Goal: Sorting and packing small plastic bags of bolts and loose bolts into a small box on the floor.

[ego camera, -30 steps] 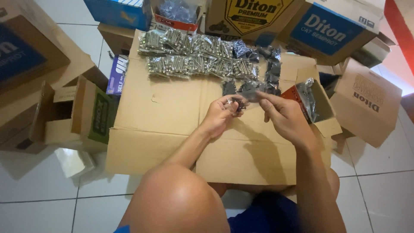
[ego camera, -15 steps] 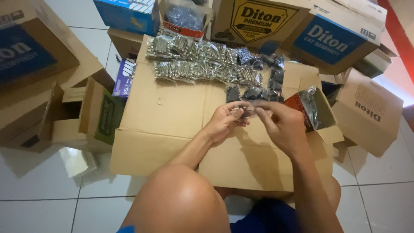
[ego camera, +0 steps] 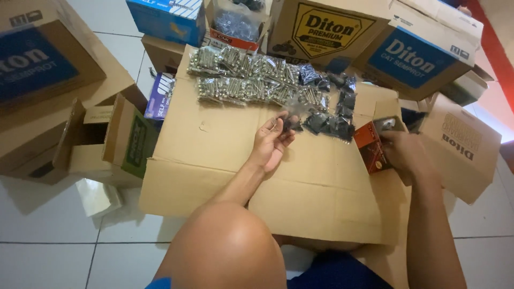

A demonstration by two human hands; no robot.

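Head view: left hand (ego camera: 272, 143), small packet (ego camera: 292, 122) upright.

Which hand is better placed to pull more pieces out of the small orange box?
Right, probably. The right hand already rests at the small orange box, fingers by its open top. The left hand is off over the flattened cardboard, holding a small clear packet.

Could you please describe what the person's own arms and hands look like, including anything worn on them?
Both arms are bare, with no sleeves in view. The left hand and the right hand wear no gloves, and no rings, watch or bands can be seen on either. A strip of blue garment shows only at the lap.
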